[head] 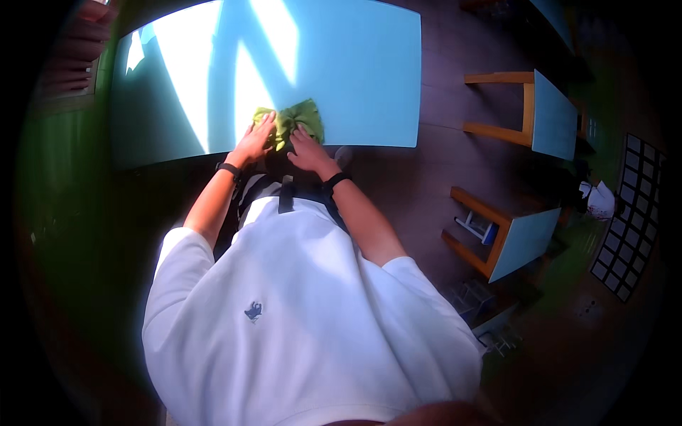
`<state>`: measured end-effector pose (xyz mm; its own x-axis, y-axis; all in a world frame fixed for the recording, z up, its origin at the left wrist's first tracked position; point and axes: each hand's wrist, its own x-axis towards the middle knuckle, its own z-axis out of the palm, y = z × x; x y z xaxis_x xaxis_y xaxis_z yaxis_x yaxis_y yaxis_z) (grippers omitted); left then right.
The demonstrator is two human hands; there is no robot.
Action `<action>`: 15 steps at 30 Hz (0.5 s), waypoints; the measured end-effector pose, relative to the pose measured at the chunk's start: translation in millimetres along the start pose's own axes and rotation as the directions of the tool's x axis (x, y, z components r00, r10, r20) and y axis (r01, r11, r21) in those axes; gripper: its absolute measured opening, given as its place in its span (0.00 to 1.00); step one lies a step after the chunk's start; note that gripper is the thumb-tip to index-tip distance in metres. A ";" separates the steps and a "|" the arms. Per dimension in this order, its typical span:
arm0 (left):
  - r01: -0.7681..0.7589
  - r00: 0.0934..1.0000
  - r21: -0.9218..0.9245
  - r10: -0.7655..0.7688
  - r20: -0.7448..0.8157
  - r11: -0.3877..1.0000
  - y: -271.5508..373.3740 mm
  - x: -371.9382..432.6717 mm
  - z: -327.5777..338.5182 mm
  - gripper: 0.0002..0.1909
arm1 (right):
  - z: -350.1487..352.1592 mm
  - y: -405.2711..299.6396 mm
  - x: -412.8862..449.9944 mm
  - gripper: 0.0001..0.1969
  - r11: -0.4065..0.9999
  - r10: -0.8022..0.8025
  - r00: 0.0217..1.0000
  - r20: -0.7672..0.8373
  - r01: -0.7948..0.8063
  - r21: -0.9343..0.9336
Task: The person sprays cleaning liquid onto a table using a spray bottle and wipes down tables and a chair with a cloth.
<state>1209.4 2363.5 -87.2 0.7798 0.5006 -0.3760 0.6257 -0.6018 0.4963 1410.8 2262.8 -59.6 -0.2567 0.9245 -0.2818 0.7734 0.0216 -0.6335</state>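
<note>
A crumpled yellow-green cloth (307, 118) lies bunched at the near edge of a light-blue tabletop (362, 80). My left hand (256, 139) grips its left part, fingers stretched over the fabric. On the other side, my right hand (310, 152) has its fingertips in the cloth's folds, with the thumb apart and nearer to me. Part of the cloth droops at the table edge between the two hands. Each wrist wears a dark band.
Bright sunlight patches cross the tabletop's left half. Wooden-framed tables with blue tops, one table (554, 117) and another table (525, 245), stand to the right on the tiled floor (442, 106). A green wall (58, 144) runs along the left. A dark grid panel (628, 218) is at far right.
</note>
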 end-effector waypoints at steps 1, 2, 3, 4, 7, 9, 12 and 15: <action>0.061 0.998 0.001 -0.061 0.007 0.998 -1.4 -1.4 -4.3 0.44 | -5.1 6.5 -3.7 0.25 0.999 -0.042 0.999 0.018 0.042 0.004; 0.120 0.992 -0.019 -0.121 -0.041 0.993 -4.8 -2.1 -1.3 0.44 | -10.4 18.6 -13.0 0.25 0.999 -0.048 0.999 -0.001 0.048 0.018; 0.177 0.980 -0.038 -0.180 -0.086 0.984 -3.1 0.9 4.3 0.44 | -16.8 31.4 -22.9 0.24 0.995 -0.103 0.994 0.040 0.103 -0.001; 0.262 0.963 0.009 -0.261 -0.062 0.965 4.1 6.7 9.8 0.48 | -22.9 42.6 -29.4 0.24 0.988 -0.155 0.985 0.072 0.156 -0.016; 0.433 0.898 0.014 -0.430 -0.095 0.901 56.0 37.7 33.8 0.64 | -41.7 83.2 -69.7 0.22 0.992 -0.124 0.991 -0.051 0.123 -0.020; 0.391 0.917 0.051 -0.385 -0.100 0.919 100.1 72.3 54.1 0.69 | -58.2 115.6 -106.1 0.23 0.999 -0.034 0.998 -0.059 0.036 0.028; 0.268 0.963 0.067 -0.266 -0.038 0.961 192.3 141.9 51.5 0.65 | -84.1 169.1 -156.0 0.23 0.998 0.062 0.993 -0.096 -0.061 0.011; -0.007 0.985 0.168 -0.022 0.173 0.986 251.9 198.2 52.7 0.57 | -114.5 184.6 -166.5 0.23 0.965 0.259 0.964 -0.058 -0.257 0.049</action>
<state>1522.7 2278.4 -78.0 0.7576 0.3986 -0.5168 0.6149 -0.7014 0.3604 1662.7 2156.4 -47.1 -0.0129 0.9191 -0.3939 0.7839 -0.2353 -0.5746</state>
